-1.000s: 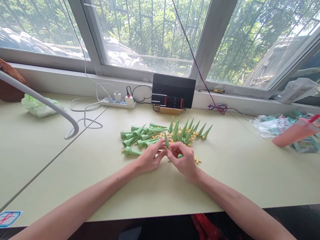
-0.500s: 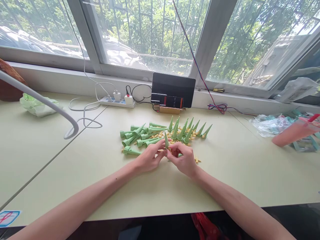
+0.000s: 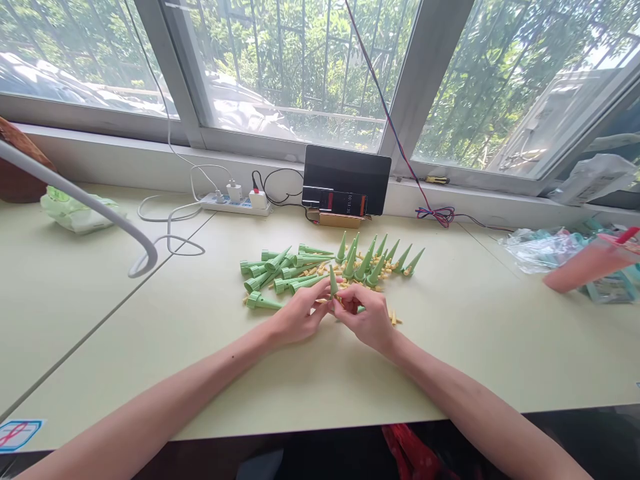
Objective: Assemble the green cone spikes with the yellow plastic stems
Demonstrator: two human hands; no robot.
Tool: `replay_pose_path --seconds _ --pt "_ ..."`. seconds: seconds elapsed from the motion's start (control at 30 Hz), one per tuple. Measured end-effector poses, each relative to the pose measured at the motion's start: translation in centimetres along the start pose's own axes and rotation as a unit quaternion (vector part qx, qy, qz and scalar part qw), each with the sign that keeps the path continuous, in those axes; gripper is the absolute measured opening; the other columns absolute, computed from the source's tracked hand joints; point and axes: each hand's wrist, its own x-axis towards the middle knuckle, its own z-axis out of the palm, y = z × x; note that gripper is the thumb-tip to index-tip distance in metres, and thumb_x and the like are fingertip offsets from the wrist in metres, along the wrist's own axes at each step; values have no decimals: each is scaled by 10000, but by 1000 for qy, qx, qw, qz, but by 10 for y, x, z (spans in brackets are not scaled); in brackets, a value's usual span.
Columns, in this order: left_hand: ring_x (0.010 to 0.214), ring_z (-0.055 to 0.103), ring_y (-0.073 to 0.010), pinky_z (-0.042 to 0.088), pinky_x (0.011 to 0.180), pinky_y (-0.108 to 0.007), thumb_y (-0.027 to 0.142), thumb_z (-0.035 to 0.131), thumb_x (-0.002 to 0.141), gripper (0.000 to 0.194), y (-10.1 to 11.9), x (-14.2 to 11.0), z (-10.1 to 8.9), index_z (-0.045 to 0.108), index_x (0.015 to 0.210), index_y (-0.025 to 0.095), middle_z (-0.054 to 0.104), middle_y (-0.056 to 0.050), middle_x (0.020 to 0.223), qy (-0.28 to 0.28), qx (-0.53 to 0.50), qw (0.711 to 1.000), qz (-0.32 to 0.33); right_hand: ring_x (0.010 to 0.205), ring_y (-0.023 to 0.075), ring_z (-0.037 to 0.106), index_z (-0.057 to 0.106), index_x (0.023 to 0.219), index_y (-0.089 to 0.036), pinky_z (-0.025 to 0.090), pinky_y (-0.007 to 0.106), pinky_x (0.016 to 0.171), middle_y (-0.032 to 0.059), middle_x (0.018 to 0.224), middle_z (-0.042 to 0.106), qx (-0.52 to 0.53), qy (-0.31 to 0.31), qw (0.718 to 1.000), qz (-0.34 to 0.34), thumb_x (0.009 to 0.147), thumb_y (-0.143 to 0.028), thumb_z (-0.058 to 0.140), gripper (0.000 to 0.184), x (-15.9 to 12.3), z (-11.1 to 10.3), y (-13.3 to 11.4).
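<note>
Between my two hands a green plastic cone-shaped spike points upward. My left hand grips its lower part from the left. The fingers of my right hand are pinched at its base, where a bit of yellow shows; whether they hold a separate small piece is hidden. Past my left hand, several green spikes lie on their sides. Behind my right hand, more green spikes stand point up. Small yellow pegs lie scattered among the spikes and just right of my right hand.
A black tablet with a phone before it stands at the window. White power strip with cables is to its left. A pink drink cup and plastic bags are on the right. A grey curved stand crosses the left.
Almost nothing differs. Both hands keep their place around the upright green spike, with only a very slight shift of the fingers. The digits on the phone have changed.
</note>
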Motion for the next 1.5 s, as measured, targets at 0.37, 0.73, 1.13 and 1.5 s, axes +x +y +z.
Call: replay_pose_path --seconds 0.37,0.73,1.13,1.5 --pt "946 693 -189 578 819 -308 174 418 976 423 -2 -1 -2 428 1398 206 688 -118 1141 -12 5 1000 -10 471 84 432 554 718 -194 403 206 463 -42 566 503 -10 -15 1000 -12 826 -176 603 119 0 -1 3" --pt "1064 666 -221 585 815 -312 164 415 973 399 1 1 -2 453 1368 205 683 -116 1146 -11 6 1000 -16 474 79 441 562 793 -198 422 199 464 -58 578 473 -23 1 999 -26 835 -152 601 74 1 0 0" --pt "765 654 -144 584 627 -259 302 491 969 275 2 4 -3 504 1222 197 668 -67 992 72 43 996 -38 519 99 536 577 989 -200 494 225 507 -32 665 583 11 21 999 31 898 -290 641 143 5 -3 -2" --pt "693 647 -138 567 619 -250 353 459 979 287 0 5 -3 547 1188 176 679 -40 865 129 71 987 -71 553 121 582 617 963 -186 505 252 521 42 821 676 -31 8 999 40 932 -271 551 112 7 -3 -3"
